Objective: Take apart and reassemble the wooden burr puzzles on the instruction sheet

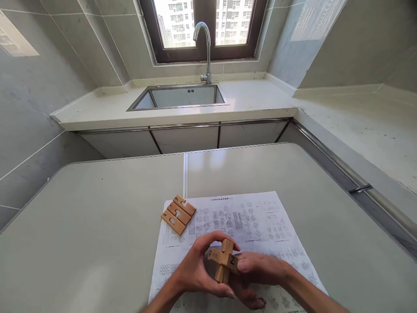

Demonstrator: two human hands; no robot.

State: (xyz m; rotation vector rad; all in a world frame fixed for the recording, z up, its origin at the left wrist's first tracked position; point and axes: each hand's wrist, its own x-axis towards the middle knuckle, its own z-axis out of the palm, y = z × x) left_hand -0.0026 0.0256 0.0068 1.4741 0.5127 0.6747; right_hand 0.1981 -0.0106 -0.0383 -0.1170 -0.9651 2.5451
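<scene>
A small wooden interlocking puzzle [224,260] with crossing blocks is held above a printed sheet. One block end carries a black "2", and another has a dark mark I cannot read for sure. My left hand [200,265] curves around its left side, thumb below and fingers over the top. From the right, my right hand [257,269] grips the end near the "2", its lower fingers stretched underneath. Left of the sheet's top edge lie several flat wooden pieces [177,214] side by side, with numbers and cut-out slots. The printed sheet [254,221] shows small diagrams of puzzle shapes.
The pale folding table [97,208] has a centre seam. Beyond it, a white counter [250,93] holds a sink [179,105] with a chrome faucet [207,52] under a window. Another counter [365,117] runs along the right, with a metal rail [339,161] beneath its edge.
</scene>
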